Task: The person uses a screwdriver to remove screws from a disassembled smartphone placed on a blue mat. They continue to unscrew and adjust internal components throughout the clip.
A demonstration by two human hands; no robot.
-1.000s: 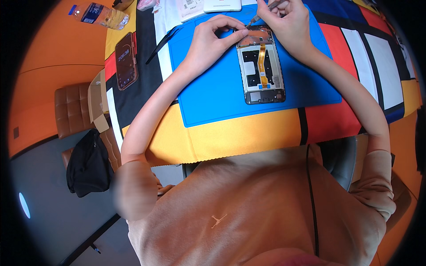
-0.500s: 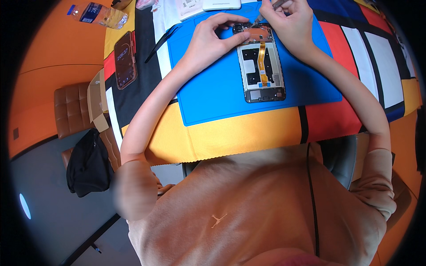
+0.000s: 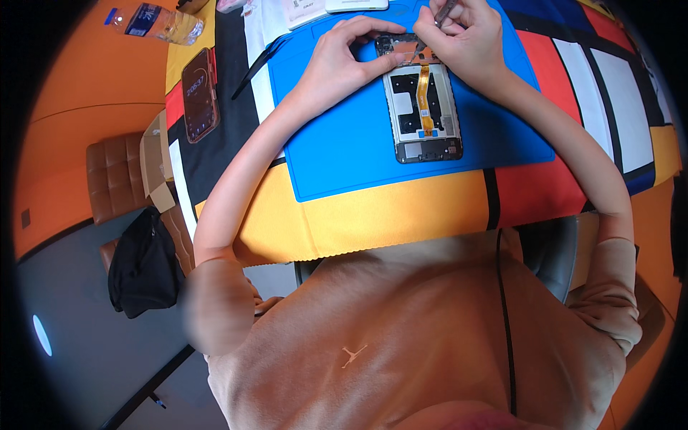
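We have an opened smartphone (image 3: 407,97) lying flat on the blue mat (image 3: 351,158), right of the mat's middle, its long sides running from near to far. Its back cover is off and its insides show: a copper-orange panel (image 3: 430,53) across the far end, a pale, silvery frame around a black recess in the middle, and a dark section (image 3: 437,152) with a light grey rectangle at the near end. A golden-yellow ribbon cable (image 3: 423,89) runs lengthwise down the recess, slightly bent, ending near small blue patches. Our left hand (image 3: 345,61) rests at the far left corner, thumb and forefinger spread, the thumb on the phone's left edge. With our right hand (image 3: 467,36), the fingers pinch a slim, pen-shaped tool (image 3: 446,11), its narrow tip pointing down at the copper-orange panel; whether it touches, we cannot tell. The mat covers part of the counter (image 3: 373,226), which wears a colour-blocked cloth.
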